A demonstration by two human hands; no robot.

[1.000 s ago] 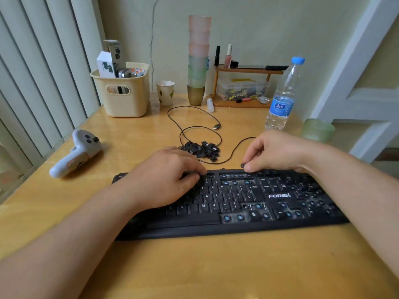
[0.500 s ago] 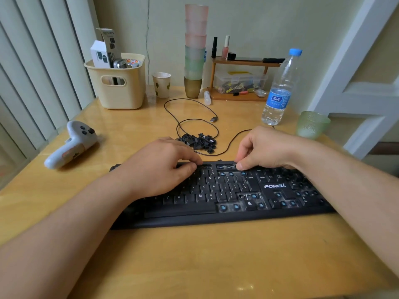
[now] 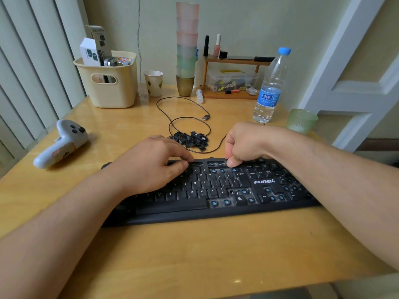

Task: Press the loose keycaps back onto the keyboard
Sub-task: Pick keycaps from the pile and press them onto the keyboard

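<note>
A black keyboard (image 3: 261,181) lies across the middle of the wooden table, with several bare slots showing blue stems (image 3: 220,202). Behind it sits a pile of loose black keycaps (image 3: 191,140). My left hand (image 3: 151,167) rests on the left half of the keyboard, its fingers lying relaxed on the upper rows. My right hand (image 3: 248,143) is curled, with thumb and forefinger tips pinched together and pressed down on the top row beside bare slots. The keycap under those fingertips is hidden.
A thin black cable (image 3: 183,108) loops behind the keycap pile. A water bottle (image 3: 271,87) and a green glass cup (image 3: 301,120) stand at the right rear. A white controller (image 3: 62,143) lies at the left. A beige basket (image 3: 110,83), stacked cups (image 3: 186,50) and a small shelf (image 3: 233,61) line the wall.
My right hand carried a small keycap from just behind the keyboard's rear edge down onto the top row. My left hand stayed on the keys.
</note>
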